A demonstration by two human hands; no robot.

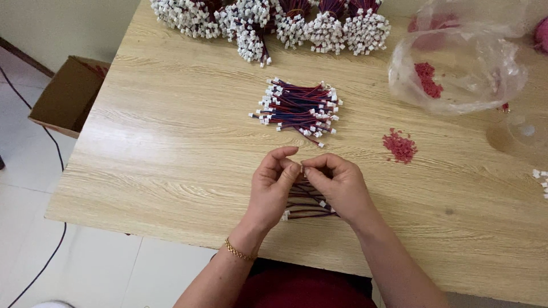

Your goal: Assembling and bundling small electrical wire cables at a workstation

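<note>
Wire leads (pixel 305 202) under hands — left hand (pixel 274 185), right hand (pixel 337 185) fingers pinching white connector (pixel 302 169)

Whatever sits pinched between the fingers (pixel 292 169) of the left hand (pixel 274 185) and right hand (pixel 339 185) is too small to make out. Both hands cover most of the short wires (pixel 308 206) beneath them, only a few ends peeking out. Up top, the bundles of white-tipped wires (pixel 268 23) run off the frame. The clear plastic bag (pixel 456 68) is cut by the upper edge, its red bits blurred through the film. At the right edge, the small white pieces (pixel 540 179) are clipped. The cardboard box (pixel 68 94) hides partly behind the bench (pixel 171 171).
</note>
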